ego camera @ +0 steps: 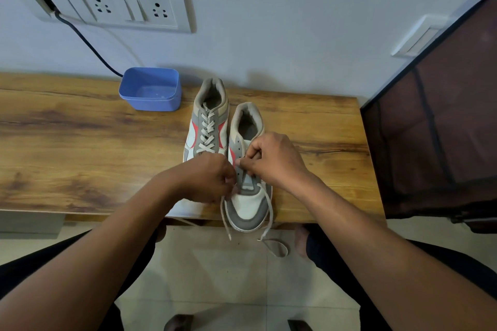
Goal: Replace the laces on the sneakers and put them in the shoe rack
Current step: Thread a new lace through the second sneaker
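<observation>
While both hands work at the nearer shoe, the count is easy: two grey, white and red low-top sneakers sit side by side on the wood-grain table [80,142], toes toward the person. One fully laced sneaker [206,126] sits on the left and a bit farther back, with its cream laces crossed all the way up. The other, the mostly unlaced sneaker [248,183], sits at the front edge of the table with its toe just over the lip. One cream flat lace [269,212] runs through its lowest eyelets, and both loose ends hang down past the table edge. The left hand [212,179] is closed, pinching the lace at the left side of the tongue; the right hand [274,158] is closed too, fingertips pinched on something at the eyelets, probably the lace, but it's too small to tell. One empty blue plastic tub [150,88] sits by the wall behind the shoes. One white switch plate [129,7] on the wall has two sockets. No brand or writing is readable anywhere.
</observation>
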The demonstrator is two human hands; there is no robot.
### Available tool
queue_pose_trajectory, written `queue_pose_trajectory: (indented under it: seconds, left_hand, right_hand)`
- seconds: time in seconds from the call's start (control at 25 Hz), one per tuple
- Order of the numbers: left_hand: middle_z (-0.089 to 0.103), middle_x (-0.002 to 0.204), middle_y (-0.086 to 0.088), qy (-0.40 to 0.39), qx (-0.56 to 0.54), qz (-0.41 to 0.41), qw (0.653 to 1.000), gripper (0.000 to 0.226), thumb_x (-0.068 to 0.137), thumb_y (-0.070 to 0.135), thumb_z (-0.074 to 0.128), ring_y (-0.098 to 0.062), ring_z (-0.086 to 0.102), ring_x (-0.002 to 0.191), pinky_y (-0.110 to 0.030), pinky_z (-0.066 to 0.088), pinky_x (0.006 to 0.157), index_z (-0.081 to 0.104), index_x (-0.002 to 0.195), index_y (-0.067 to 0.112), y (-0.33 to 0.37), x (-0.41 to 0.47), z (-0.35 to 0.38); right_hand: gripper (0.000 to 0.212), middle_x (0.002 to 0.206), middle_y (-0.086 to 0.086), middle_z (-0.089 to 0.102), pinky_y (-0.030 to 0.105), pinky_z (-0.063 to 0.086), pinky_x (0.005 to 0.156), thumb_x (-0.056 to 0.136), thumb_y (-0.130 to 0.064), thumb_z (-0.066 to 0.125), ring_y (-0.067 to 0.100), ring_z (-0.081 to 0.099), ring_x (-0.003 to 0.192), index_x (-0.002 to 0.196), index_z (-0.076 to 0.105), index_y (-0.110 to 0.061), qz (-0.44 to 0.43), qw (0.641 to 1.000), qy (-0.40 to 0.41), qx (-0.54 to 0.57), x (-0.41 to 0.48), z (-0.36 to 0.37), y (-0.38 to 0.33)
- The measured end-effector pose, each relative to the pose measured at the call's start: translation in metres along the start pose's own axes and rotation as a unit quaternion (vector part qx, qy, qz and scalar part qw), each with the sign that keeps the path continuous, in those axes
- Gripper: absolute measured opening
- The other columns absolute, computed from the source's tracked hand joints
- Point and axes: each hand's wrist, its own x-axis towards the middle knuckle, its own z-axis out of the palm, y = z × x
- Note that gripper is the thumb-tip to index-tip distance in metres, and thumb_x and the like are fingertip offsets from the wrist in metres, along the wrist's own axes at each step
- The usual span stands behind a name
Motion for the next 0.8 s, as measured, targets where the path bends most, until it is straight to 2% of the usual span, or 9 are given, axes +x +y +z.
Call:
queue_pose_trajectory:
  seconds: [0.12, 0.16, 0.24, 0.32, 0.44, 0.56, 0.64, 0.72, 0.8]
  left_hand:
    - [0.073, 0.073, -0.016, -0.119, -0.091, 0.000, 0.989, 0.019, 0.097, 0.018, 0.067, -0.011, 0.063, 0.051, -0.024, 0.054, 0.055, 0.075, 0.084, 0.005, 0.000, -0.012, -0.010]
    - [0.073, 0.074, -0.019, -0.131, -0.118, -0.011, 0.984, 0.022, 0.097, 0.021, 0.067, -0.017, 0.065, 0.053, -0.024, 0.053, 0.054, 0.074, 0.084, 0.005, -0.001, -0.015, -0.010]
    - [0.073, 0.070, -0.017, -0.093, -0.118, -0.033, 0.988, 0.034, 0.097, 0.034, 0.068, -0.021, 0.067, 0.053, -0.022, 0.052, 0.051, 0.074, 0.080, 0.005, -0.003, -0.014, -0.004]
    - [0.071, 0.063, -0.011, -0.019, -0.055, -0.044, 0.997, 0.044, 0.095, 0.044, 0.067, -0.018, 0.066, 0.051, -0.023, 0.054, 0.053, 0.071, 0.074, 0.006, -0.001, -0.006, 0.003]
    - [0.062, 0.054, 0.004, 0.035, 0.035, 0.001, 0.999, 0.035, 0.097, 0.024, 0.061, -0.008, 0.057, 0.049, -0.032, 0.058, 0.067, 0.062, 0.063, 0.019, 0.005, -0.002, 0.004]
    - [0.068, 0.061, 0.002, -0.092, -0.021, 0.002, 0.995, 0.029, 0.096, 0.013, 0.060, -0.003, 0.057, 0.045, -0.022, 0.051, 0.053, 0.065, 0.068, 0.018, 0.004, -0.011, -0.006]
    - [0.072, 0.066, -0.005, -0.126, -0.061, -0.016, 0.990, 0.028, 0.098, 0.020, 0.063, -0.008, 0.060, 0.046, -0.021, 0.050, 0.051, 0.069, 0.071, 0.012, 0.002, -0.015, -0.006]
    - [0.071, 0.063, -0.005, -0.063, -0.066, -0.035, 0.995, 0.037, 0.098, 0.034, 0.066, -0.010, 0.063, 0.047, -0.020, 0.050, 0.050, 0.070, 0.072, 0.007, 0.003, -0.009, 0.001]
    - [0.066, 0.057, -0.002, 0.028, -0.009, -0.036, 0.999, 0.042, 0.097, 0.039, 0.065, -0.016, 0.063, 0.051, -0.023, 0.048, 0.053, 0.069, 0.073, 0.005, 0.004, -0.001, 0.008]
  right_hand:
    - [0.026, 0.065, -0.008, 0.074, 0.038, 0.064, 0.069, 0.085, -0.034, 0.087, 0.004, 0.070, 0.060, 0.067, 0.071, -0.027, 0.009, 1.000, 0.007, 0.019, 0.000, 0.000, 0.001]
    - [0.025, 0.066, -0.008, 0.074, 0.039, 0.065, 0.069, 0.085, -0.034, 0.087, 0.004, 0.071, 0.061, 0.067, 0.070, -0.028, 0.010, 1.000, 0.010, 0.021, 0.001, 0.000, 0.001]
    - [0.024, 0.067, -0.007, 0.074, 0.040, 0.065, 0.070, 0.086, -0.032, 0.086, 0.005, 0.071, 0.063, 0.069, 0.071, -0.026, 0.009, 1.000, 0.006, 0.024, 0.002, 0.001, 0.001]
    - [0.023, 0.068, -0.007, 0.073, 0.040, 0.065, 0.070, 0.086, -0.031, 0.086, 0.007, 0.072, 0.064, 0.070, 0.070, -0.025, 0.008, 1.000, 0.008, 0.021, 0.002, 0.003, 0.000]
    - [0.026, 0.067, -0.007, 0.074, 0.039, 0.065, 0.069, 0.086, -0.030, 0.086, 0.006, 0.072, 0.063, 0.068, 0.068, -0.028, 0.011, 1.000, 0.018, 0.018, 0.001, 0.004, 0.001]
    - [0.026, 0.065, -0.008, 0.073, 0.040, 0.065, 0.068, 0.085, -0.031, 0.087, 0.004, 0.071, 0.059, 0.067, 0.069, -0.028, 0.011, 1.000, 0.011, 0.014, 0.000, 0.005, 0.002]
    - [0.024, 0.066, -0.008, 0.074, 0.040, 0.065, 0.068, 0.086, -0.032, 0.086, 0.005, 0.071, 0.060, 0.068, 0.070, -0.027, 0.010, 1.000, 0.018, 0.009, 0.000, 0.005, 0.001]
    - [0.024, 0.066, -0.007, 0.074, 0.040, 0.065, 0.068, 0.087, -0.032, 0.085, 0.005, 0.071, 0.061, 0.070, 0.070, -0.027, 0.011, 1.000, 0.018, 0.015, 0.002, 0.004, 0.003]
    - [0.023, 0.067, -0.007, 0.074, 0.040, 0.065, 0.069, 0.087, -0.031, 0.085, 0.006, 0.072, 0.062, 0.070, 0.070, -0.026, 0.013, 0.999, 0.022, 0.019, 0.002, 0.006, 0.004]
